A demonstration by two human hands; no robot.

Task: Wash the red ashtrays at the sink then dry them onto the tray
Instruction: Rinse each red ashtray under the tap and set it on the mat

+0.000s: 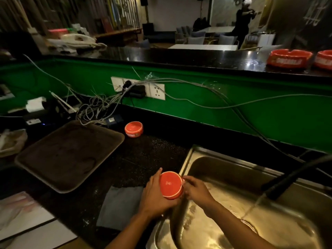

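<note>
- Crumpled plastic bag (10, 141): far left on the dark counter (143, 159), just beside the tray's left corner.
- Tray (27, 159): brown, rectangular, raised rim, lying flat on the counter left of centre; nothing sits on it.
- Tangle of grey cables (93, 108): behind the tray, running up to a white wall socket (156, 91) on the green wall panel (233, 97).
- Grey cloth (120, 207): lying flat on the counter near the front edge, between the tray and the sink, just left of the left hand.
- Second red ashtray (134, 129): round, upright on the counter by the wall, beyond the tray's far right corner, well apart from the hands.
- Left hand (154, 193): fingers curled round the left side of the held ashtray, thumb up along its rim.
- Held red ashtray (170, 185): round, tilted on edge with its flat underside towards the camera, above the sink's left rim.
- Right hand (196, 190): fingers bent against the ashtray's right edge; how firmly it holds cannot be told.
- Steel sink (224, 169): basin wet, water pooling at the bottom.
- Black tap (291, 178): reaching in from the right, a stream of water falling from its spout into the basin.
- Two more red ashtrays (289, 58): upright on the raised bar top, far right.
</note>
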